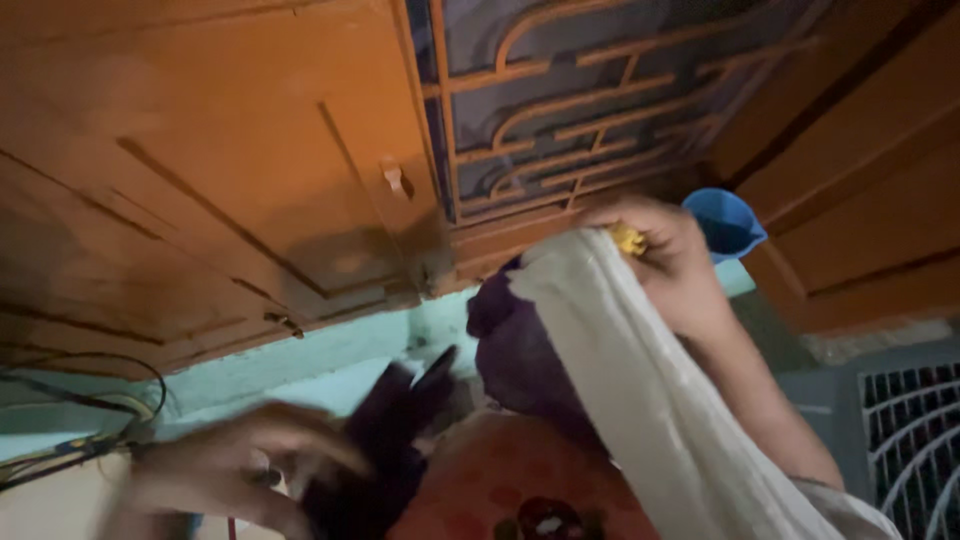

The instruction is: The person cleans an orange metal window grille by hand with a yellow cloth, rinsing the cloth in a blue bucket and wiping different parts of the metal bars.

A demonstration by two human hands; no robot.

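Cloths held up in front of a wooden shutter (200, 170) and window grille (580, 90).
White cloth (650, 400): soft, light, drapes from right hand (665, 260), closed on its top edge with a yellow clip (628, 240). Dark cloth (385, 450): limp, pinched by blurred left hand (230, 480). Best grip judged at the hems.

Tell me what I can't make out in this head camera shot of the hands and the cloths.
- Left hand: motion-blurred in the head view; its grip on the dark purple cloth is unclear.
- Small yellow object: mostly covered by the right hand and white cloth; its kind is unclear.
- Blue plastic cup: partly behind the right hand.
- White cloth: cut off by the bottom edge.
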